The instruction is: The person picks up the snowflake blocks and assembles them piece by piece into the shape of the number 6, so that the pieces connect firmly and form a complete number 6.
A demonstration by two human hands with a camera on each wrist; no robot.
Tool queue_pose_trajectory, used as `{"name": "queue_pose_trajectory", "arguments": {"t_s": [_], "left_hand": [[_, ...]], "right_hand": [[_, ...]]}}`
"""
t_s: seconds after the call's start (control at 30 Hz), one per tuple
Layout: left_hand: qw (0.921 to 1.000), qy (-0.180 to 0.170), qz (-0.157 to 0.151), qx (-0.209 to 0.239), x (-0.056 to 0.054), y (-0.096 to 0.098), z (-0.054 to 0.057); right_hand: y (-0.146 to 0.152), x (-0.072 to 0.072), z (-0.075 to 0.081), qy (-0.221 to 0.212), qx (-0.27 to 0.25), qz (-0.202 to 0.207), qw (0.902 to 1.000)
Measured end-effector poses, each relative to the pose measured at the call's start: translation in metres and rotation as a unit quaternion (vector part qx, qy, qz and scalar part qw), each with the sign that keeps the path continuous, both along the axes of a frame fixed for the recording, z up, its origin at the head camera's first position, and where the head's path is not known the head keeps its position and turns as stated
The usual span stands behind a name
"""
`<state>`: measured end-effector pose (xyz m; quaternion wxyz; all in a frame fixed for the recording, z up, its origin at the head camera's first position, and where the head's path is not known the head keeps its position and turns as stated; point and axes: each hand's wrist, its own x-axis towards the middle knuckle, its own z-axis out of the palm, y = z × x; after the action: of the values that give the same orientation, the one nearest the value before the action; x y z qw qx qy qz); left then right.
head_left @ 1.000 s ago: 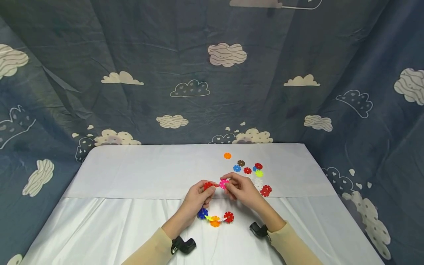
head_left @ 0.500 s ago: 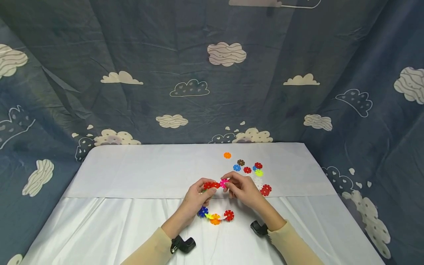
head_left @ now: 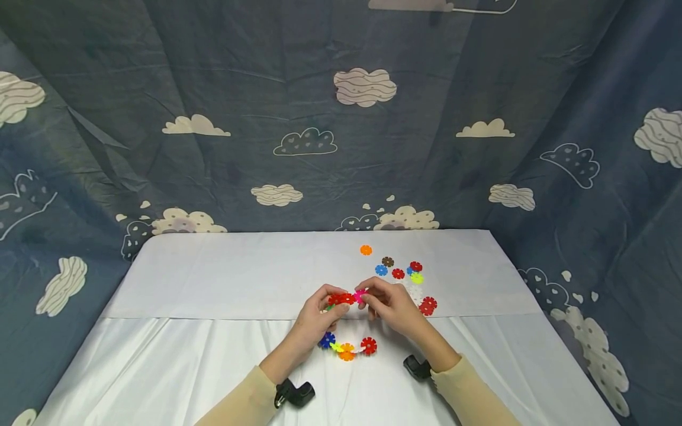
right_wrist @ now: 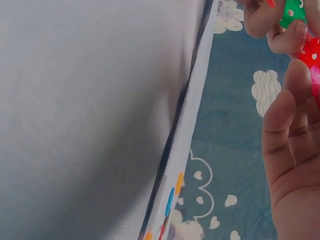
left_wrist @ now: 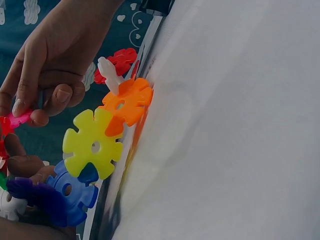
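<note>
A chain of flower-shaped plastic discs hangs in a curve from my left hand (head_left: pixel 315 315), whose thumb and fingers pinch its red discs (head_left: pixel 347 299). My right hand (head_left: pixel 393 305) pinches a pink disc (head_left: pixel 360 296) against the end of those red ones. A green disc (right_wrist: pixel 291 19) shows beside the left fingers in the right wrist view. Lower along the chain come a dark blue disc (head_left: pixel 327 340), a yellow disc (left_wrist: pixel 82 137), an orange disc (left_wrist: pixel 139 97), a white disc (left_wrist: pixel 109 75) and a red end disc (head_left: pixel 369 345). Left fingers partly hide the chain's upper part.
Loose discs lie on the white-covered table (head_left: pixel 213 278) beyond the right hand: an orange one (head_left: pixel 366 250), a brown one (head_left: pixel 388 261), a blue one (head_left: pixel 381 270), whitish ones (head_left: pixel 415 291) and red ones (head_left: pixel 428 306). A cloud-print curtain (head_left: pixel 309 195) stands behind the table.
The red disc beside the pink one has turned from edge-on to nearly flat-faced. Some green now shows by the left thumb. The chain's lower end has shifted slightly; both hands stay almost in place.
</note>
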<state>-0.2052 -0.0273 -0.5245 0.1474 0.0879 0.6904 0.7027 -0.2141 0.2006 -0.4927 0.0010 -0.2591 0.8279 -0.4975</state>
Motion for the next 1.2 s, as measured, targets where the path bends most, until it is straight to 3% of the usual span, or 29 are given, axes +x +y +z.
{"name": "queue_pose_trajectory", "arguments": {"t_s": [0.43, 0.73, 0.93, 1.2], "left_hand": [[0.9989, -0.024, -0.023, 0.032, -0.0008, -0.0013, -0.0047], [0.9989, -0.031, -0.031, 0.017, -0.0022, -0.0027, -0.001], [0.9983, -0.04, -0.042, -0.004, -0.0051, -0.0039, 0.0019], [0.9966, 0.011, -0.042, -0.07, -0.0095, 0.0017, 0.0023]], "right_hand": [[-0.0067, 0.0028, -0.0046, -0.01, -0.003, -0.005, 0.9999], [-0.0093, 0.0015, -0.0058, 0.005, 0.008, -0.005, 0.9999], [-0.0081, 0.001, -0.0052, -0.031, 0.042, -0.034, 0.9981], [-0.0091, -0.0014, -0.0063, -0.062, 0.047, 0.003, 0.9969]]}}
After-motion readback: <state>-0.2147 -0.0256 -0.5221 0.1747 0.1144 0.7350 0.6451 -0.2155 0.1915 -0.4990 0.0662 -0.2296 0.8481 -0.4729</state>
